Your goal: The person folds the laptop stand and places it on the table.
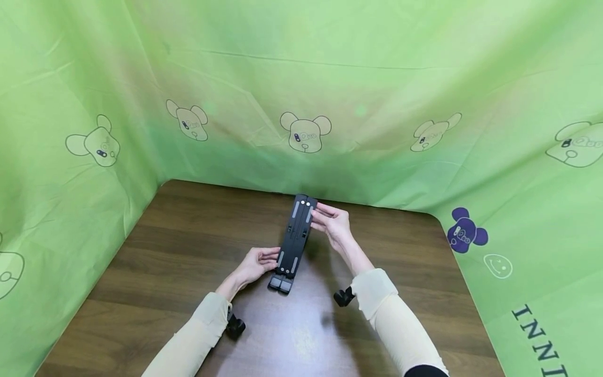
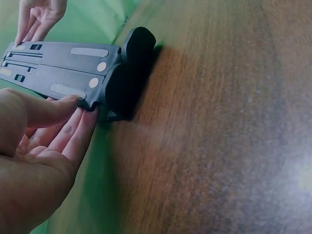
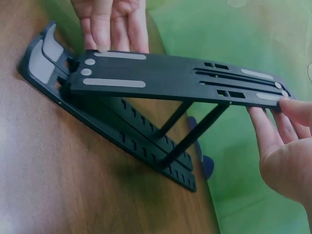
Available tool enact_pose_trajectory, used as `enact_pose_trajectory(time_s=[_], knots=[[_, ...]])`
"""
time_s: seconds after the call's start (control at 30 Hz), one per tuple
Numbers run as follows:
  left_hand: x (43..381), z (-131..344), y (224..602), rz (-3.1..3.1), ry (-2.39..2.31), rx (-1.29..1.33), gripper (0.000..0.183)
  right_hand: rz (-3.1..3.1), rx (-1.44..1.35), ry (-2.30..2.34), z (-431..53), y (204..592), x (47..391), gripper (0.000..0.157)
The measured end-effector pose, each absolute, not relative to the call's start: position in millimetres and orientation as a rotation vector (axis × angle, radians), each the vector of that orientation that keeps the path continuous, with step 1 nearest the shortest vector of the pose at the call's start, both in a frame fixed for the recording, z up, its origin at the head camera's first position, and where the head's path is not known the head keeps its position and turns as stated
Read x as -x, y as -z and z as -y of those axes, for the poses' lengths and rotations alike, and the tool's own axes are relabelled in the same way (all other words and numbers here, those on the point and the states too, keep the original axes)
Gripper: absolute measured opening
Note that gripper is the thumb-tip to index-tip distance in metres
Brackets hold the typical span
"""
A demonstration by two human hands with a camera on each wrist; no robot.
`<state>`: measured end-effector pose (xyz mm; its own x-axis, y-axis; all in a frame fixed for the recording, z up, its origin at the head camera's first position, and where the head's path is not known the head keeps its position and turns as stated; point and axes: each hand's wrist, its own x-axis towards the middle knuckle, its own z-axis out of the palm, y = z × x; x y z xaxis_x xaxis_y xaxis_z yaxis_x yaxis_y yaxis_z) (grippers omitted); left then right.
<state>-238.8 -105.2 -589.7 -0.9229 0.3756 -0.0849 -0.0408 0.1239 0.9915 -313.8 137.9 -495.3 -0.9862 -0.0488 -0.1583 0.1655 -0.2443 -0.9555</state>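
Note:
A black folding laptop stand [image 1: 297,235] with grey pads is held at the middle of the table, its two halves side by side. My left hand [image 1: 254,266] pinches its left edge near the front lips [image 2: 117,85], thumb on top and fingers beneath. At the far end, my right hand [image 1: 333,225] grips the right edge, thumb over the top plate. In the right wrist view the top plate [image 3: 170,73] is raised at a slant above the notched base [image 3: 109,124]. Thin struts [image 3: 197,134] run between plate and base.
The brown wooden table [image 1: 188,220] has rounded far corners. Green printed cloth [image 1: 245,173] hangs close behind it and along both sides. Black wrist devices [image 1: 235,327] sit below each sleeve cuff.

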Motion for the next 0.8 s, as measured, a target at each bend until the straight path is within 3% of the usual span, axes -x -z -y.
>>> enact_pose_trajectory(time_s=[0.8], knots=[[248.2, 110.3, 585.5, -2.135, -1.875, -0.356, 0.051, -1.82, -0.314, 2.56, -130.5, 499.8, 297.5, 0.049]])
